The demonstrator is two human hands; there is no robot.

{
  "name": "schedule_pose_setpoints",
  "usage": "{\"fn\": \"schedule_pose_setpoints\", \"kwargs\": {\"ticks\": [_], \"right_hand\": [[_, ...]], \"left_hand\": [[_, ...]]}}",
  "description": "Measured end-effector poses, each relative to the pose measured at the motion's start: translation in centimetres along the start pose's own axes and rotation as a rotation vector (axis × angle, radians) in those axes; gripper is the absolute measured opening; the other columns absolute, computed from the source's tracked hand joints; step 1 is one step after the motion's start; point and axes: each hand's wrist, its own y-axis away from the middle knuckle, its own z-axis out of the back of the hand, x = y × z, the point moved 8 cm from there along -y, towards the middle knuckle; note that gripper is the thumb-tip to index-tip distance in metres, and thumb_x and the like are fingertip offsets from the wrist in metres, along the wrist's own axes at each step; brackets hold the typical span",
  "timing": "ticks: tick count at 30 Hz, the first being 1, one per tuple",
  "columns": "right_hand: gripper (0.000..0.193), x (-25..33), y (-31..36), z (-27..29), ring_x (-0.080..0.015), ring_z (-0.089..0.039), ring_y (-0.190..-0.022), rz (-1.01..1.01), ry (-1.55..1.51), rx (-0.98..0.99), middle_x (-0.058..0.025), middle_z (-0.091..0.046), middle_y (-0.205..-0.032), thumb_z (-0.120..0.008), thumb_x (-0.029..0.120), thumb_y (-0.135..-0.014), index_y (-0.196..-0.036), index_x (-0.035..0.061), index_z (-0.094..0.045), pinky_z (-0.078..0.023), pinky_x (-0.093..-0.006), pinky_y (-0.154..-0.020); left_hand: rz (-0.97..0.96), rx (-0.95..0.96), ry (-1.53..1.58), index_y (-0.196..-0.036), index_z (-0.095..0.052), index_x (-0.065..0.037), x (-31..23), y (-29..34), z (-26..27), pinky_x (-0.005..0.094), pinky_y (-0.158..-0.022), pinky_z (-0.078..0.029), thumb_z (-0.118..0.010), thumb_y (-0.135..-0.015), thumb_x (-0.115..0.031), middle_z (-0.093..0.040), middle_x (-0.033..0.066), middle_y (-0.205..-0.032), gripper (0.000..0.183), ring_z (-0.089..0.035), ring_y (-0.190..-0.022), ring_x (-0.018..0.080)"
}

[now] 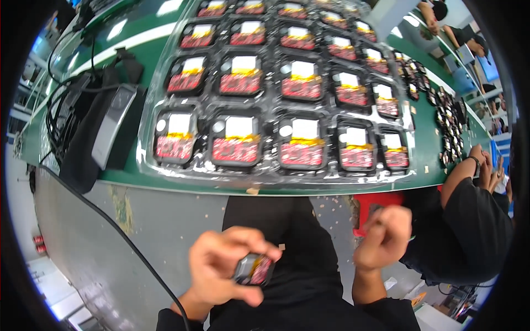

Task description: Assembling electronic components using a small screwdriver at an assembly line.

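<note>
Over my lap, my left hand [223, 267] grips a small black electronic housing [255, 269] between thumb and fingers. A red circuit board and a strip of yellow tape show inside it. My right hand [383, 237] is raised to the right of my legs, blurred, with its fingers pinched together. Something small and dark may be at its fingertips, but it is too smeared to name. In front of both hands, a clear plastic tray [270, 179] lies on the table, holding rows of similar black housings [301, 140], each with a red board, yellow tape and a white block.
The green table [160, 187] has its near edge just before my lap. Left of the tray lie black cables and a dark fabric item [83, 160]. A black cable [118, 229] hangs across my left side. More small units [450, 127] lie at right, near a co-worker's arm [461, 176].
</note>
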Motion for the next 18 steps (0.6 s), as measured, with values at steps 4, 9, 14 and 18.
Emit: {"fn": "schedule_pose_setpoints", "kwargs": {"ticks": [4,9,14,18], "right_hand": [[0.025,-5.5,-6.0,1.2,-0.025,-0.058,-0.089,-0.225,0.38,-0.101,-0.0153,-0.055,-0.108,-0.066,0.004,-0.091,-0.116,-0.0021,-0.064,-0.048,-0.0321,-0.071],[0.035,-10.4,-9.2,1.9,-0.0345,-0.065,-0.095,-0.424,0.829,0.032,-0.0163,-0.057,-0.116,-0.068,0.027,-0.095,-0.125,0.0086,-0.066,-0.052,-0.0439,-0.08],[0.03,-10.2,-8.8,1.9,-0.0353,-0.066,-0.093,-0.439,0.755,0.019,-0.0109,-0.061,-0.114,-0.071,0.032,-0.091,-0.114,0.0129,-0.069,-0.052,-0.0448,-0.079],[0.028,-10.1,-8.9,2.0,-0.0349,-0.066,-0.09,-0.435,0.719,0.002,-0.01,-0.062,-0.112,-0.074,0.031,-0.089,-0.11,0.0124,-0.068,-0.051,-0.0445,-0.076]], "left_hand": [[-0.227,-0.08,-0.357,-0.122,-0.056,-0.005,-6.7,-1.8,-1.9,0.052,-0.088,-0.06,-0.086,-0.079,-0.01,-0.059,0.0259,-0.121,0.052,-0.07,-0.103,0.0414],[-0.416,0.145,-1.01,-0.12,-0.051,-0.001,-12.1,-9.3,-6.1,0.0354,-0.078,-0.06,-0.063,-0.097,-0.009,-0.049,0.0117,-0.105,0.028,-0.066,-0.094,0.0206],[-0.402,0.136,-1.281,-0.116,-0.067,0.003,-13.7,-20.2,-10.1,0.0274,-0.084,-0.054,-0.069,-0.092,-0.003,-0.07,0.0085,-0.106,0.025,-0.067,-0.098,0.0136],[-0.413,0.123,-1.728,-0.112,-0.07,-0.002,-13.4,-29.4,-7.3,0.0298,-0.08,-0.054,-0.071,-0.09,-0.011,-0.073,0.012,-0.097,0.024,-0.068,-0.088,0.014]]}}
